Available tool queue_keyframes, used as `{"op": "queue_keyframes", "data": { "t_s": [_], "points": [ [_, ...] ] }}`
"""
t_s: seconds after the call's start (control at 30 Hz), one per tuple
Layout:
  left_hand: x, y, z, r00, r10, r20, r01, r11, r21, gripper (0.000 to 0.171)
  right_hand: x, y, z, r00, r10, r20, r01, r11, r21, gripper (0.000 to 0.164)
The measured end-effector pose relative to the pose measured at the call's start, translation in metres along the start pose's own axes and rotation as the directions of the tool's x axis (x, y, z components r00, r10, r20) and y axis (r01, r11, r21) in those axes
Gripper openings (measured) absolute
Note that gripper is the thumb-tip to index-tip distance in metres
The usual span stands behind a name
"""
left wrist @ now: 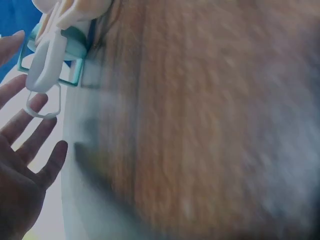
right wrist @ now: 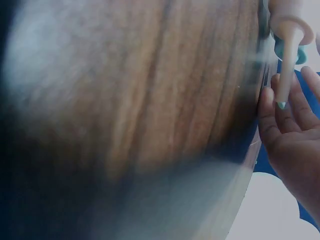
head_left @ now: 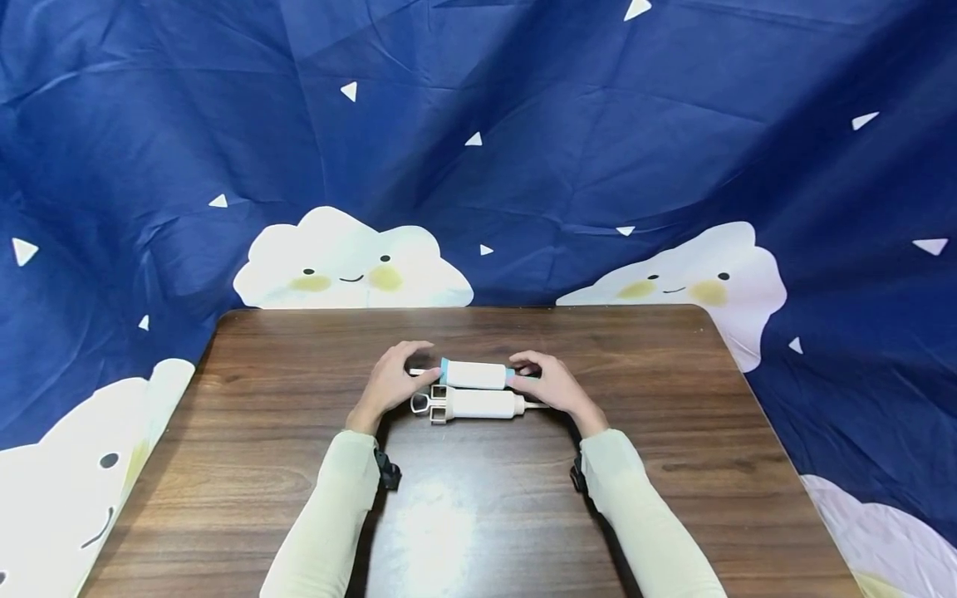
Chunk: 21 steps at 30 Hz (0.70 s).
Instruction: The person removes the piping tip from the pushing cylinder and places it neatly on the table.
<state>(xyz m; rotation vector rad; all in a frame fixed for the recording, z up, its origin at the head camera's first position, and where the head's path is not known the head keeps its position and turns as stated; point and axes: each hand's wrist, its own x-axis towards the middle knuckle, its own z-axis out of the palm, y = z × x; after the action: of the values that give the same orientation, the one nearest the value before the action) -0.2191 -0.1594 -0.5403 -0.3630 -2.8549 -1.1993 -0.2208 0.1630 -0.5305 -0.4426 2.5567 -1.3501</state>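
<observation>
Two large plastic syringes lie parallel on the table, their ring handles left and nozzles right. The farther syringe (head_left: 475,375) has a white barrel with blue ends. The nearer syringe (head_left: 483,404) has a white barrel with beige ends, and its looped handle (left wrist: 45,65) shows in the left wrist view. My left hand (head_left: 390,380) is at the blue syringe's handle end, thumb right by its flange, other fingers spread. My right hand (head_left: 555,384) lies around the blue syringe's nozzle end, fingers gently bent. In the right wrist view the beige nozzle (right wrist: 286,67) passes in front of those fingers.
The brown wood-grain table (head_left: 643,498) has rounded far corners. A blue curtain (head_left: 523,166) with white clouds and triangles hangs behind and beside it. Black straps with small cameras (head_left: 387,470) sit on both wrists, below pale sleeves (head_left: 329,515).
</observation>
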Motion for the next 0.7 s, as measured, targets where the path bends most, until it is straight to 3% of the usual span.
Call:
{"op": "queue_keyframes", "data": {
  "t_s": [0.27,0.5,0.7],
  "points": [
    [-0.005,0.000,0.007,0.999,-0.039,0.035,0.045,0.985,-0.167,0.051,0.006,0.004,0.006,0.999,-0.006,0.040,0.008,0.999,-0.037,0.035],
    [-0.001,-0.002,0.013,0.995,-0.027,0.100,0.036,0.996,-0.088,0.058,0.008,0.006,0.008,0.999,-0.026,0.035,0.028,0.999,-0.043,0.033],
    [0.003,0.000,0.016,0.995,-0.044,0.089,0.050,0.997,-0.064,0.059,0.012,0.006,0.006,0.998,-0.050,0.024,0.051,0.998,-0.025,0.032]
  ]
}}
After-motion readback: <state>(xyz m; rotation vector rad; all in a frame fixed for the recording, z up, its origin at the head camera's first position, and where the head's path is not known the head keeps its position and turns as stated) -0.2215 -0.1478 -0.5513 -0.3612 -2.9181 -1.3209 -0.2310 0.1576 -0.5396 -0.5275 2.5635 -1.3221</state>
